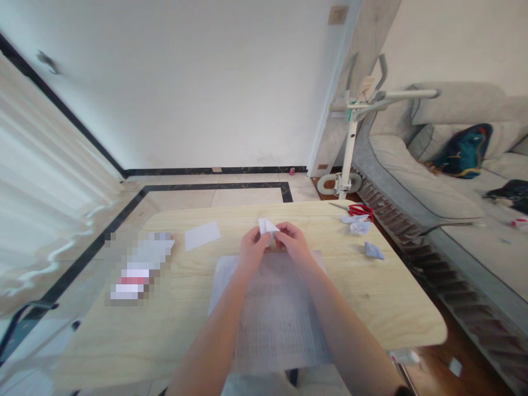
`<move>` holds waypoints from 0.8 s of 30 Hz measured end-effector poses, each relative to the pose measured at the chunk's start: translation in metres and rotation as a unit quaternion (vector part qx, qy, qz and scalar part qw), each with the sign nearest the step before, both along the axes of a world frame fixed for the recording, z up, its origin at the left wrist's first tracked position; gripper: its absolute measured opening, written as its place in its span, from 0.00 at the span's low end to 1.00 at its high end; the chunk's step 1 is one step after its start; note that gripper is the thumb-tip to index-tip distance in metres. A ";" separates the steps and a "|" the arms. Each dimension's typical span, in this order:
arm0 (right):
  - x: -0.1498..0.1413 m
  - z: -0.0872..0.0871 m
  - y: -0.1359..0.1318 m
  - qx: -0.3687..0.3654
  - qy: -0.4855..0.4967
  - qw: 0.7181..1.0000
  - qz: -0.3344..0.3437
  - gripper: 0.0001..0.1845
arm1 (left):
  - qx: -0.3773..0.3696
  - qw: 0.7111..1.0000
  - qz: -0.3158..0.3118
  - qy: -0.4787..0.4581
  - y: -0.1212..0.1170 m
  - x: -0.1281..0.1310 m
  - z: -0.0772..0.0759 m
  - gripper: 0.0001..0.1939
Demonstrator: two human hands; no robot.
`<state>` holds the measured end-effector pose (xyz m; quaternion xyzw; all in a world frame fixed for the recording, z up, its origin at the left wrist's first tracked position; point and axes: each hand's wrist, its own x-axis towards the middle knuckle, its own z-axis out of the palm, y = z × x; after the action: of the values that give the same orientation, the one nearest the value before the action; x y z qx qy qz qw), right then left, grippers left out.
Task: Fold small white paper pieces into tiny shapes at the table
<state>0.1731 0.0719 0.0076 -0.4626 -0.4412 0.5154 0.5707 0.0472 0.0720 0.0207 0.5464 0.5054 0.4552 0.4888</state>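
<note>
A small folded white paper (267, 226) is held up between both hands above the far part of the wooden table. My left hand (254, 243) pinches its left side with thumb and fingers. On the other side, my right hand (291, 240) grips the paper's right corner. Beneath my forearms lies a large printed sheet (280, 308), partly hidden by them. To the left of my hands rests a flat blank white sheet (202, 236). Several folded paper pieces (357, 225) sit at the right, with a bluish folded one (374, 251) nearer to me.
Red-handled scissors (360, 211) lie at the table's far right corner. A blurred-out object (142, 267) is on the left of the wooden table (185, 324). Beyond the right edge stand a grey sofa (421, 170) and white exercise equipment (350, 143). A bottle (406, 357) is below the table edge.
</note>
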 end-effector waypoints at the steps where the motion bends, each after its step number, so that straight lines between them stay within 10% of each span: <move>1: 0.000 0.000 0.000 0.000 -0.001 1.000 -0.003 0.06 | -0.006 1.000 -0.004 -0.002 0.000 0.000 0.000 0.13; 24: 0.000 -0.003 0.001 -0.005 -0.012 1.000 0.010 0.09 | 0.043 0.998 0.036 0.040 0.000 0.000 -0.001 0.13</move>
<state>0.1732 0.0725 0.0047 -0.4670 -0.4501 0.5175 0.5581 0.0469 0.0725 0.0201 0.5659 0.5243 0.4714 0.4274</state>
